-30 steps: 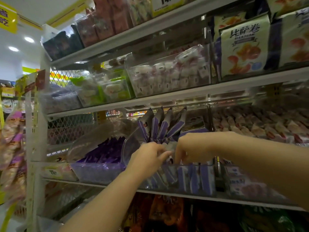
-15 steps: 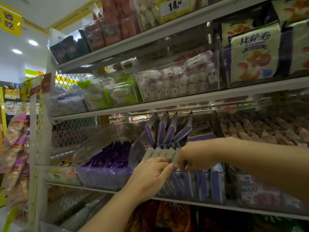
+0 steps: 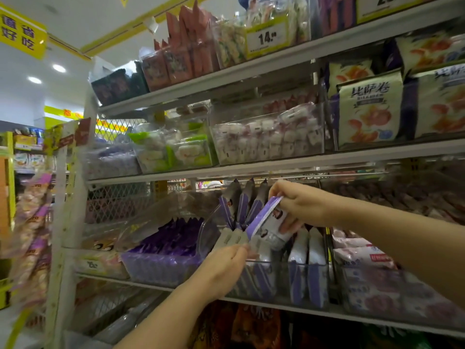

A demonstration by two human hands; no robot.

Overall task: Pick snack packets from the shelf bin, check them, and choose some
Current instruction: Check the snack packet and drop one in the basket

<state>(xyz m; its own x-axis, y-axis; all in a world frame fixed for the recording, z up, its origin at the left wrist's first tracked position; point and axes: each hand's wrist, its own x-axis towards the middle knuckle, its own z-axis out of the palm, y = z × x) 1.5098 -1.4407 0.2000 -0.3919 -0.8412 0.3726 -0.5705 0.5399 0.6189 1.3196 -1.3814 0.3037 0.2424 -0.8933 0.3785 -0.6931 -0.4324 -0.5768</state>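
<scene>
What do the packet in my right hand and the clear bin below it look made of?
Packet: likely thin plastic film, glossy, with a serrated sealed end. Bin: rigid clear plastic, perhaps acrylic; packets show through its front wall.

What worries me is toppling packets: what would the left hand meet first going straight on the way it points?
Probably the upright packets in the clear bin, at the fingertips of the left hand, below the packet the right hand holds; depth unclear.

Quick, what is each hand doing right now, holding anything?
Left hand: fingertips on the packets standing in the bin; a grip cannot be told.
Right hand: closed on a purple and white packet, held above the bin.
</scene>
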